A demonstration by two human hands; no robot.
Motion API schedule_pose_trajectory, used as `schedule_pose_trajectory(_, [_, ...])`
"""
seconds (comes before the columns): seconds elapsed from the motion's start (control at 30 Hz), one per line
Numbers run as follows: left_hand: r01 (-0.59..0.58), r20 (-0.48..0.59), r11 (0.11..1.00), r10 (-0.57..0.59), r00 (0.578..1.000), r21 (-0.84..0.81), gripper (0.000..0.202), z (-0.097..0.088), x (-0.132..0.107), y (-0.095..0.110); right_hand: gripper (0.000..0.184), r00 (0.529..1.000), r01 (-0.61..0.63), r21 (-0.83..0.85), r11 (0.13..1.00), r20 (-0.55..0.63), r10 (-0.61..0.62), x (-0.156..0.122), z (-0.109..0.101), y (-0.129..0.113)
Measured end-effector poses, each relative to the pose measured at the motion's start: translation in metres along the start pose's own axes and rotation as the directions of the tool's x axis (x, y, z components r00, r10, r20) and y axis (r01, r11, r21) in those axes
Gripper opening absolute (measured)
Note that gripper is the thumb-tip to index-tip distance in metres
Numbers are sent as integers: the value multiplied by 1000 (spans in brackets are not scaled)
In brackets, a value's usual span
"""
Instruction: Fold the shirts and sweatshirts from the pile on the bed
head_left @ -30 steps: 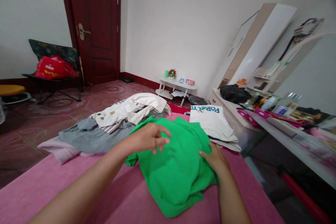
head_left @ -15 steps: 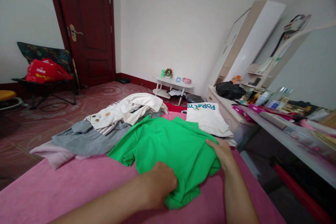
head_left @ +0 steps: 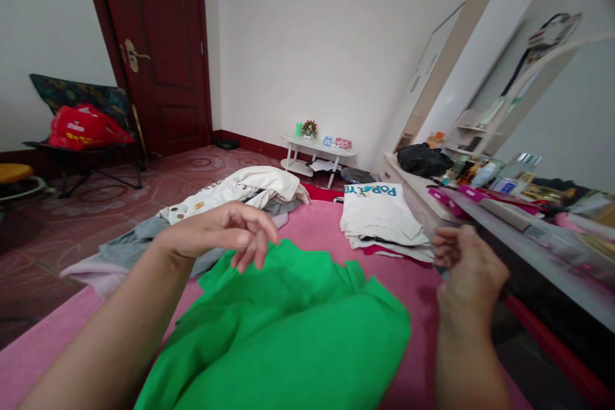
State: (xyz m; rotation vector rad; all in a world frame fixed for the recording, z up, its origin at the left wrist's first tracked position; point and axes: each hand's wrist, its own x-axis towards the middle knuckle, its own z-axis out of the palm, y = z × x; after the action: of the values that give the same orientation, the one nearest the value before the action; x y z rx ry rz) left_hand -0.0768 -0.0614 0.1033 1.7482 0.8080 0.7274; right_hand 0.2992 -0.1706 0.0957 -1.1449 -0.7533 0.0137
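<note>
A green T-shirt point(head_left: 298, 333) lies spread and wrinkled on the pink bed cover point(head_left: 312, 230), filling the near middle of the view. Over its far left part hovers my left hand point(head_left: 230, 230), open, with loosely bent fingers pointing down and nothing held. My right hand point(head_left: 468, 272) is raised to the right of the shirt, apart from it, with its fingers loosely curled and nothing seen in them. Just left of that hand, a neat stack of folded clothes rests on the bed, topped by a white printed shirt point(head_left: 379, 211).
A loose pile of white point(head_left: 230, 189) and grey garments lies at the far left of the bed. Along the right stands a dressing table crowded with bottles and a black bag point(head_left: 423, 160). A low white table point(head_left: 317, 145) stands by the wall, and a red bag point(head_left: 86, 128) sits on a folding chair.
Both hands have let go of the green T-shirt. The left hand has risen and moved left, the right hand outward to the right. The shirt now lies nearer to me and spreads wider.
</note>
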Motion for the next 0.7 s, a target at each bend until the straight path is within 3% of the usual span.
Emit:
schedule_pose_trajectory(0.07, [-2,183,976,-38,982,216,53,12,18,-13,29,959,-98,-234,967,238,155,0,0,16])
schedule_pose_trajectory(0.1, [-12,215,929,-73,974,371,54,18,26,-22,32,893,-127,-364,923,363,266,-3,0,26])
schedule_pose_trajectory(0.13, [-10,191,856,-104,976,516,57,22,33,-34,36,788,-140,-482,865,474,392,-7,0,36])
schedule_pose_trajectory(0.2, [41,83,704,-140,987,709,70,30,44,-59,39,527,-129,-647,752,597,604,-19,1,56])
schedule_pose_trajectory(0.23, [65,50,644,-158,986,762,76,34,48,-70,38,429,-111,-693,713,613,663,-25,1,65])
schedule_pose_trajectory(0.27, [79,34,601,-175,984,796,80,37,50,-79,35,362,-90,-728,680,612,703,-32,1,72])
schedule_pose_trajectory(0.3, [86,28,570,-189,982,817,82,40,52,-86,31,325,-63,-756,652,602,730,-37,1,78])
schedule_pose_trajectory(0.4, [100,20,486,-235,972,868,77,46,53,-93,12,275,85,-815,573,572,773,-45,3,88])
schedule_pose_trajectory(0.47, [115,9,455,-261,965,883,69,47,54,-94,11,229,169,-812,559,584,779,-42,4,91])
schedule_pose_trajectory(0.53, [136,-19,427,-267,964,894,57,45,55,-95,18,233,208,-792,574,610,757,-33,2,93])
schedule_pose_trajectory(0.57, [148,-37,414,-264,964,898,51,44,56,-96,20,274,221,-787,576,616,738,-27,-1,93])
schedule_pose_trajectory(0.63, [171,-72,393,-255,964,903,38,40,57,-98,23,442,245,-798,551,598,669,-12,-7,89])
schedule_pose_trajectory(0.7, [189,-104,388,-230,968,902,30,37,58,-99,23,686,210,-831,515,501,528,2,-15,79])
